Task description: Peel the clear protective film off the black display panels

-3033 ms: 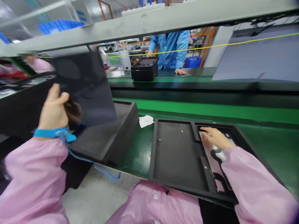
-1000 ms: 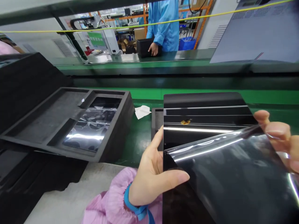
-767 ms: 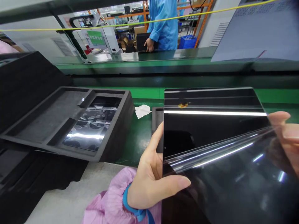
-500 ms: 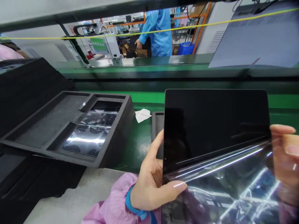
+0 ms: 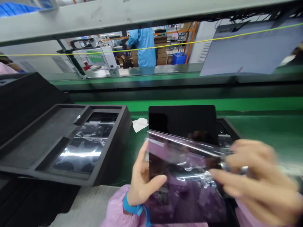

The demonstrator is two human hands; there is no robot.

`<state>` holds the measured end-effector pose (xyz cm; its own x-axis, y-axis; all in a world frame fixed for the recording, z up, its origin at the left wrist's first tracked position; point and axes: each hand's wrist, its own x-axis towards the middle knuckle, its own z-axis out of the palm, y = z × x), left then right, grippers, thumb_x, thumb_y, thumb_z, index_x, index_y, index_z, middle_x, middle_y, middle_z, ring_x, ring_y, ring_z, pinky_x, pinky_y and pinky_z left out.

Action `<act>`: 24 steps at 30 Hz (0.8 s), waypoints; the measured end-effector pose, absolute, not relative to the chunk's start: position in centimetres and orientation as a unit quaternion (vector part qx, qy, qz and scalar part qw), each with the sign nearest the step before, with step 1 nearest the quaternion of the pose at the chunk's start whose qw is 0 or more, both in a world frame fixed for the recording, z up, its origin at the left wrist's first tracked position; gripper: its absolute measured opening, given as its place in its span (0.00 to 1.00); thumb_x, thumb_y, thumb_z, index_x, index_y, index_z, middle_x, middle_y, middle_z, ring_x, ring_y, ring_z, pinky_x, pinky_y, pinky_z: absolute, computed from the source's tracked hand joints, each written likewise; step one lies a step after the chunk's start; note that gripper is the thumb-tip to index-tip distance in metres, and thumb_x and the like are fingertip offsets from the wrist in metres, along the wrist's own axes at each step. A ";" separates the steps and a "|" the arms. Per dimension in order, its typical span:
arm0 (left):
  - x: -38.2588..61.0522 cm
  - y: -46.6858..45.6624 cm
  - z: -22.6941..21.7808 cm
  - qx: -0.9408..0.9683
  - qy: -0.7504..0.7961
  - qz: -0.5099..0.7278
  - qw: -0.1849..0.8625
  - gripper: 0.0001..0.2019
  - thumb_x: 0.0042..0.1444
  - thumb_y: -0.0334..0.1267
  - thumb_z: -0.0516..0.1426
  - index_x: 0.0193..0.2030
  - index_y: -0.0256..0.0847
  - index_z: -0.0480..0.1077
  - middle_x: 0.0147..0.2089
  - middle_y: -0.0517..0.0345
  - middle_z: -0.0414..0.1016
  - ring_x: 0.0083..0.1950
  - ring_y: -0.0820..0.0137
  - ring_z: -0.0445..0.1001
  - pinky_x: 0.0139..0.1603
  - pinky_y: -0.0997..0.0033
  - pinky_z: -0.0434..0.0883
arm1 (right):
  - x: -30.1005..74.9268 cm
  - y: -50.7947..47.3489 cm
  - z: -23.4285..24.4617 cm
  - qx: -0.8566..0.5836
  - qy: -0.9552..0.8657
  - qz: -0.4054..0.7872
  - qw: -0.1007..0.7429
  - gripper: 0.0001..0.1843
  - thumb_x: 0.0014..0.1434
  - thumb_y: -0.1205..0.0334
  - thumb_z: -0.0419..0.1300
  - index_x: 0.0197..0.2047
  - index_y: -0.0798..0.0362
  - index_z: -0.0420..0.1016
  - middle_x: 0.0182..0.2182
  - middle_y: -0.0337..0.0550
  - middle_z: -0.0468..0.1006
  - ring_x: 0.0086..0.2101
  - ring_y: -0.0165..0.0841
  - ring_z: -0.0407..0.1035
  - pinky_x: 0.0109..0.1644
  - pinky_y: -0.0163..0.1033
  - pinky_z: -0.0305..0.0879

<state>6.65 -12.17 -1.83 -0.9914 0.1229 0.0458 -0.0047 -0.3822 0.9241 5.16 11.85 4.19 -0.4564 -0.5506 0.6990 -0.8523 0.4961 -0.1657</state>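
– Fingers first: what's each hand on?
– Left hand (image 5: 140, 186) clamped on the black panel (image 5: 182, 118), thumb over the front, other fingers at its left edge. Right hand (image 5: 258, 176) blurred, fingers pinched on the clear film (image 5: 187, 189) where it runs past the panel's right edge.
– So panel's between them?
– Yes. Top edge stands above both sets of fingers. Film's folded edge slants across it, down toward the right fingers.
– Room?
– Strip of green table (image 5: 267, 129) between left fingers and foam tray (image 5: 113, 154). Wider stretch beyond right fingers.
– Counts?
– One panel held, one white scrap (image 5: 140, 125) above the left fingers, touching neither hand.
– Containers?
– Foam tray left of left fingers: two main compartments, nearer one holding one glossy sheet (image 5: 86, 148). Second tray (image 5: 228, 125) behind the panel, above right fingers, mostly hidden; can't tell its contents.
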 end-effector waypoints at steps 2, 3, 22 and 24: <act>5.9 -12.9 -2.2 0.029 0.546 0.837 0.032 0.44 0.43 0.37 0.68 0.68 0.51 0.55 0.51 0.57 0.79 0.50 0.60 0.77 0.51 0.65 0.73 | 5.5 9.9 5.5 0.498 -0.793 0.254 0.241 0.11 0.62 0.61 0.55 0.46 0.47 0.76 0.28 0.42 0.68 0.29 0.34 0.59 0.34 0.43 0.59; 5.6 -13.2 -2.4 0.028 0.539 0.841 0.035 0.43 0.42 0.37 0.68 0.66 0.51 0.58 0.53 0.58 0.77 0.53 0.58 0.76 0.53 0.65 0.72 | 5.6 9.0 5.9 0.526 -0.787 0.250 0.203 0.14 0.64 0.60 0.52 0.49 0.46 0.74 0.30 0.41 0.70 0.30 0.33 0.61 0.35 0.42 0.60; 4.7 -14.5 -2.7 -0.004 0.576 0.818 0.006 0.27 0.53 0.41 0.59 0.62 0.52 0.66 0.58 0.66 0.74 0.61 0.59 0.69 0.60 0.63 0.70 | 4.2 8.7 7.7 0.624 -0.752 0.209 0.038 0.08 0.60 0.64 0.57 0.30 0.55 0.74 0.53 0.47 0.71 0.63 0.38 0.53 0.70 0.45 0.48; 3.8 -13.8 -2.7 -0.009 0.623 0.779 -0.072 0.21 0.57 0.40 0.57 0.59 0.49 0.70 0.62 0.64 0.70 0.64 0.60 0.66 0.62 0.64 0.67 | 2.5 9.1 7.3 0.584 -0.758 0.275 0.096 0.11 0.59 0.65 0.59 0.25 0.55 0.70 0.49 0.49 0.74 0.62 0.39 0.55 0.67 0.46 0.53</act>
